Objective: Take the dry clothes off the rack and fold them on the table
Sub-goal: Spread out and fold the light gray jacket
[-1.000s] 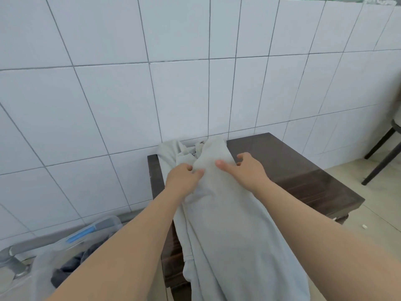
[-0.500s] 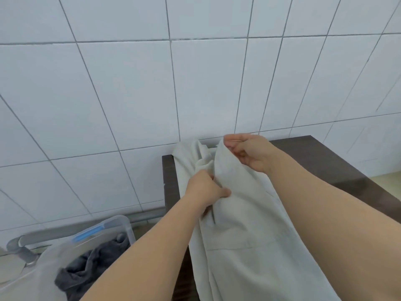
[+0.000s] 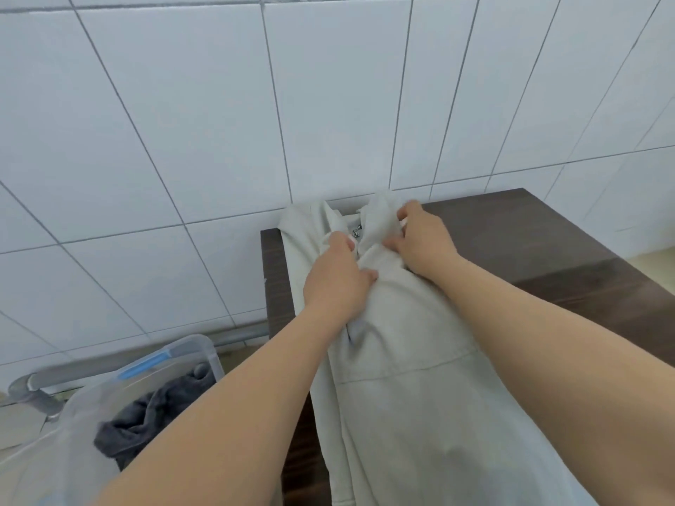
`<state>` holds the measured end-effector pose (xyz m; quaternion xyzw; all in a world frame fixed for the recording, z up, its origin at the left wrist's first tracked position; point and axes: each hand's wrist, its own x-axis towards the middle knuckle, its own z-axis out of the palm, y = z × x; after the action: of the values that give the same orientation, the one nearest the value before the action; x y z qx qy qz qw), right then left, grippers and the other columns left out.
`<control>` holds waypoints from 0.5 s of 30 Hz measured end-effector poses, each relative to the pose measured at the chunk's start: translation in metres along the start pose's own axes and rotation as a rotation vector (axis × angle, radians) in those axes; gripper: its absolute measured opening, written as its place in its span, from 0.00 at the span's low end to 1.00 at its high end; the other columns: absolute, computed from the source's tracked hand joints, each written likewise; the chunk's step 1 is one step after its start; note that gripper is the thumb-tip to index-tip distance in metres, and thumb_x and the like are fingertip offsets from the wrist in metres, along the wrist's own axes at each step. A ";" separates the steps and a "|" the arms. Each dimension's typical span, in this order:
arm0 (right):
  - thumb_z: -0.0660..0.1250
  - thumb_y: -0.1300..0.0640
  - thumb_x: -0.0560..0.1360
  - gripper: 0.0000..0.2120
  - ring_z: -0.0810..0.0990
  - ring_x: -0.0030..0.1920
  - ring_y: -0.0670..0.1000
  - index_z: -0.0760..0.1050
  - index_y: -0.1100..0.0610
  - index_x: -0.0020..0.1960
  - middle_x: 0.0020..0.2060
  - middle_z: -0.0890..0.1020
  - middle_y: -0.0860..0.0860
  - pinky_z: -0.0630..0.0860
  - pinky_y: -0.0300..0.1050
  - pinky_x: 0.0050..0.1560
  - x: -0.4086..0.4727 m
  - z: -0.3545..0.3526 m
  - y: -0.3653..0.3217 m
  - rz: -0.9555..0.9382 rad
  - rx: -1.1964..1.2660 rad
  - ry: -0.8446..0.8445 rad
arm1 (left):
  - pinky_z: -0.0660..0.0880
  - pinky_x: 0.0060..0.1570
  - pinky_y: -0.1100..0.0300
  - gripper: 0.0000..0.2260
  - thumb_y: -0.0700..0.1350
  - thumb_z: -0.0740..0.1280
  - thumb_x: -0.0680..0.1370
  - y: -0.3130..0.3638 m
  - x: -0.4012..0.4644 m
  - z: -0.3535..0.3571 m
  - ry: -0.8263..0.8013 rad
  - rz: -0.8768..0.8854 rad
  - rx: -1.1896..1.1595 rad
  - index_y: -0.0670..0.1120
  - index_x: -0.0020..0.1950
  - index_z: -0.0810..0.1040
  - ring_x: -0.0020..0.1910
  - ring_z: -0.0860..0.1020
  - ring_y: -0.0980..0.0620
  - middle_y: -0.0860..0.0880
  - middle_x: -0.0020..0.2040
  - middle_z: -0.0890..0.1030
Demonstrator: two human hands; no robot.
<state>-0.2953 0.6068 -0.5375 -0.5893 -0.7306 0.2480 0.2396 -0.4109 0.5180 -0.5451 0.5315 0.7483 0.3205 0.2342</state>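
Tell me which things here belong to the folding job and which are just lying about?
Part of the job:
pale grey-green cloth garment
dark brown wooden table
left hand, gripping the garment
right hand, gripping the garment

Just lying about:
clear plastic bin
dark grey cloth inside it
grey pipe

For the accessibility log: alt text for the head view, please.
Both hands, left hand and right hand, grip the top of a pale garment lying lengthwise on a dark table against a white tiled wall. At lower left, a clear bin holds dark clothes.
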 end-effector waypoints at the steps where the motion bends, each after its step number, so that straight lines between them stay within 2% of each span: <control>1: 0.67 0.57 0.76 0.18 0.76 0.56 0.59 0.67 0.60 0.63 0.54 0.79 0.57 0.71 0.48 0.49 -0.004 0.005 0.007 0.026 -0.074 -0.052 | 0.67 0.48 0.57 0.18 0.49 0.68 0.77 -0.004 -0.002 0.004 -0.023 0.009 0.068 0.46 0.63 0.66 0.51 0.72 0.48 0.49 0.55 0.74; 4: 0.61 0.57 0.80 0.22 0.74 0.60 0.61 0.61 0.60 0.70 0.61 0.73 0.61 0.68 0.49 0.51 -0.015 -0.002 0.004 -0.008 -0.105 -0.021 | 0.65 0.48 0.59 0.18 0.48 0.66 0.78 -0.009 -0.001 0.007 -0.049 -0.024 0.051 0.45 0.65 0.66 0.55 0.72 0.48 0.47 0.61 0.74; 7: 0.58 0.59 0.80 0.18 0.67 0.68 0.58 0.68 0.60 0.69 0.68 0.68 0.57 0.67 0.50 0.63 -0.044 -0.017 -0.004 -0.192 -0.276 0.080 | 0.65 0.49 0.61 0.19 0.47 0.65 0.79 -0.002 -0.005 0.000 -0.005 -0.063 -0.023 0.44 0.68 0.65 0.60 0.72 0.47 0.46 0.65 0.72; 9: 0.54 0.57 0.79 0.18 0.66 0.69 0.56 0.74 0.61 0.64 0.67 0.71 0.56 0.66 0.52 0.65 -0.072 -0.018 0.001 -0.344 -0.347 0.073 | 0.66 0.52 0.59 0.18 0.47 0.63 0.79 -0.001 -0.020 -0.002 0.117 0.079 0.033 0.45 0.68 0.67 0.62 0.71 0.48 0.47 0.66 0.70; 10: 0.47 0.51 0.78 0.24 0.66 0.68 0.55 0.74 0.60 0.63 0.65 0.73 0.55 0.66 0.53 0.65 -0.087 -0.014 0.007 -0.368 -0.387 0.003 | 0.66 0.57 0.58 0.18 0.47 0.61 0.80 0.000 -0.030 0.000 0.138 0.181 0.081 0.45 0.69 0.67 0.65 0.69 0.48 0.47 0.68 0.68; 11: 0.39 0.44 0.75 0.33 0.64 0.69 0.54 0.72 0.59 0.65 0.67 0.71 0.54 0.64 0.52 0.66 -0.098 -0.009 0.015 -0.364 -0.428 -0.099 | 0.64 0.63 0.58 0.18 0.47 0.59 0.81 -0.002 -0.038 0.004 0.093 0.267 0.146 0.46 0.70 0.67 0.69 0.66 0.49 0.47 0.71 0.66; 13: 0.26 0.38 0.65 0.47 0.52 0.76 0.52 0.55 0.55 0.77 0.77 0.56 0.50 0.52 0.52 0.74 -0.114 -0.003 0.034 -0.294 -0.533 -0.267 | 0.53 0.72 0.56 0.21 0.50 0.54 0.83 -0.006 -0.055 0.014 -0.125 0.345 0.367 0.48 0.76 0.61 0.76 0.54 0.48 0.48 0.78 0.56; 14: 0.24 0.37 0.63 0.48 0.46 0.78 0.51 0.46 0.53 0.79 0.79 0.48 0.48 0.46 0.51 0.75 -0.120 -0.003 0.041 -0.263 -0.565 -0.304 | 0.47 0.74 0.54 0.23 0.53 0.51 0.83 -0.009 -0.062 0.018 -0.218 0.336 0.478 0.51 0.78 0.55 0.78 0.47 0.48 0.49 0.79 0.50; 15: 0.24 0.35 0.63 0.47 0.42 0.78 0.50 0.42 0.51 0.79 0.78 0.43 0.48 0.42 0.51 0.75 -0.126 -0.002 0.046 -0.238 -0.566 -0.308 | 0.43 0.75 0.51 0.25 0.56 0.49 0.83 -0.013 -0.069 0.020 -0.264 0.302 0.550 0.54 0.79 0.50 0.78 0.42 0.47 0.50 0.80 0.44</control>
<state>-0.2354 0.4924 -0.5729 -0.4986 -0.8617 0.0919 -0.0194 -0.3825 0.4542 -0.5675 0.7164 0.6829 0.0661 0.1268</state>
